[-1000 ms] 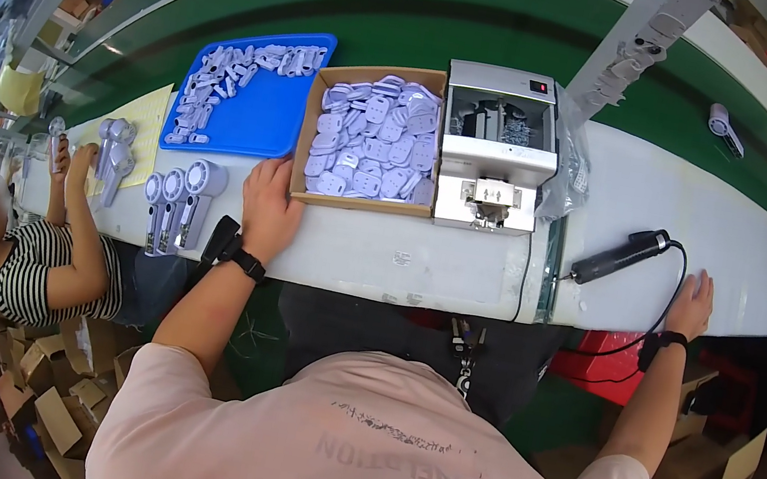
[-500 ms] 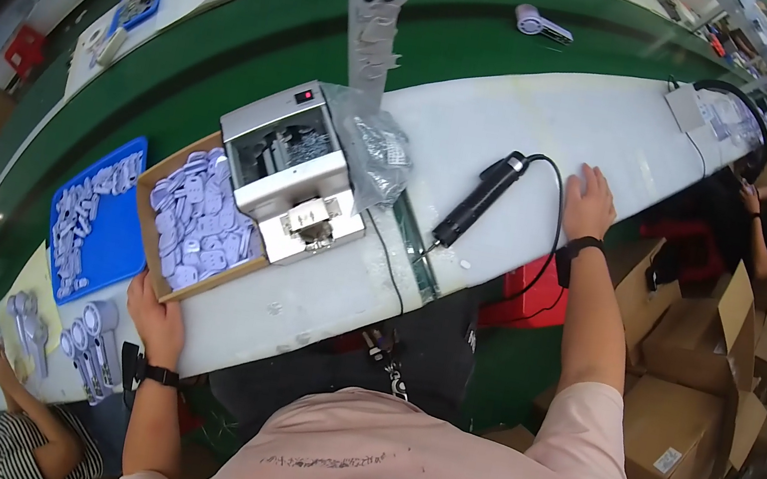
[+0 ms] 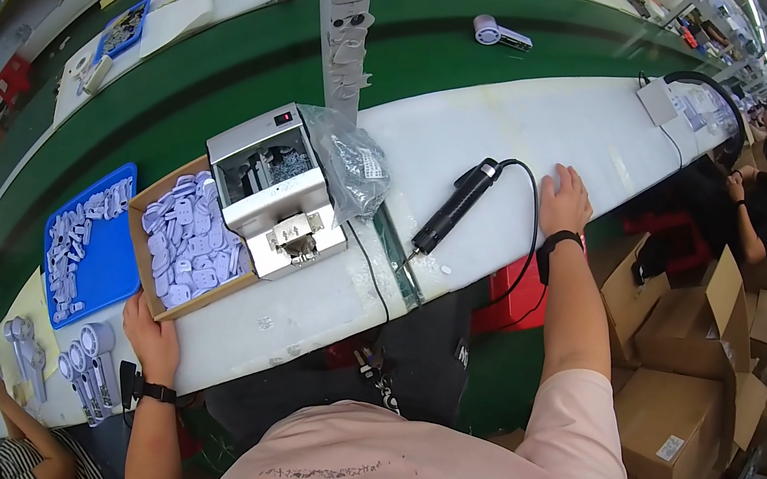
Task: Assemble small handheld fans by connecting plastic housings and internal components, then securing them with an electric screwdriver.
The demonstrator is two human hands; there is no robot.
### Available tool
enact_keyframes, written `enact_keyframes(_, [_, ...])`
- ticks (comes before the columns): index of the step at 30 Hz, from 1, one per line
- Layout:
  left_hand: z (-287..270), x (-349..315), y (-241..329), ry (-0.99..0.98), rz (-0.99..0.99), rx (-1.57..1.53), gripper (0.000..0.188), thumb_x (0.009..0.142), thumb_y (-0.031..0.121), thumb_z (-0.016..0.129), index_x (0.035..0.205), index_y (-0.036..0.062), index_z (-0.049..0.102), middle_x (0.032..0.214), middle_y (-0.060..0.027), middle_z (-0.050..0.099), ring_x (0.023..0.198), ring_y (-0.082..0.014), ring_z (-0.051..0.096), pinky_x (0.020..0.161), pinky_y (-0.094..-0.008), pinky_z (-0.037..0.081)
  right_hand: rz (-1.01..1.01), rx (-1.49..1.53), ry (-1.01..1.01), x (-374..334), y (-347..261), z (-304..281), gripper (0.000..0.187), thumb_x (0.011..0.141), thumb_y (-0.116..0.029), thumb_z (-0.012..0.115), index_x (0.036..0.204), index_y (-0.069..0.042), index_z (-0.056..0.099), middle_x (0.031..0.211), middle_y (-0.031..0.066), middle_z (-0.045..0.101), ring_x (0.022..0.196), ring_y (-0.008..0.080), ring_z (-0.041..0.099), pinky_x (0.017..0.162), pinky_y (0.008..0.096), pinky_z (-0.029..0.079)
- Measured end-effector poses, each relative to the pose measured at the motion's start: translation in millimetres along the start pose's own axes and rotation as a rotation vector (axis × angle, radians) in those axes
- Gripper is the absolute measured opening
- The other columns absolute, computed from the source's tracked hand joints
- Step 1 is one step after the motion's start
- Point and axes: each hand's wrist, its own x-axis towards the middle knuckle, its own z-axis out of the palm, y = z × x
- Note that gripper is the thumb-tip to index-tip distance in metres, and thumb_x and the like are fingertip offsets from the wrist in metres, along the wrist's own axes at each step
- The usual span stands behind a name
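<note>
My left hand [image 3: 149,340] lies at the bench's near edge against the corner of an open cardboard box [image 3: 209,300]. Its fingers stretch along the outer wall, partly hidden. Light purple plastic parts [image 3: 192,238] fill the box. Flat on the white bench top rests my right hand [image 3: 566,203], fingers extended and holding nothing. To its left lies a black electric screwdriver [image 3: 454,209], its cable looping toward my right wrist. A silver screw feeder [image 3: 274,196] stands right of the box, with small screws inside and a clear plastic bag [image 3: 350,165] behind it.
At left are a blue tray [image 3: 109,270] of small purple parts and several purple handheld device shells [image 3: 92,358]. A metal post [image 3: 341,40] rises behind the feeder. One device [image 3: 501,33] lies on the green conveyor [image 3: 429,29]. Cardboard cartons [image 3: 668,419] stand at right; co-workers sit on both sides.
The view has tilted slightly, so the bench things sit a little further left in the picture. Both my hands keep their places on the bench and at the box.
</note>
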Motion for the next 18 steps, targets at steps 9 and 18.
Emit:
enact_keyframes(9, [-5.0, 0.4, 3.9, -0.022, -0.04, -0.012, 0.038, 0.093, 0.014, 0.061, 0.128, -0.0023, 0.062, 0.135, -0.0209, 0.059, 0.128, -0.0422, 0.051, 0.11, -0.0502, 0.039, 0.011, -0.007, -0.035, -2.1, -2.4, -1.4, 0.052, 0.1, -0.042, 0.052, 0.146, -0.017, 0.057, 0.158, 0.0079, 0.049, 0.149, 0.0258, 0.04, 0.122, 0.0468, 0.025])
enact_keyframes(18, [-4.1, -3.6, 4.8, -0.053, -0.023, 0.05, 0.035, 0.094, 0.013, 0.06, 0.125, -0.0027, 0.065, 0.138, -0.0221, 0.056, 0.13, -0.0428, 0.049, 0.11, -0.0522, 0.038, 0.027, 0.012, -0.05, -2.8, -2.8, -4.3, 0.052, 0.1, -0.041, 0.052, 0.146, -0.016, 0.057, 0.158, 0.0082, 0.048, 0.149, 0.0265, 0.038, 0.123, 0.047, 0.024])
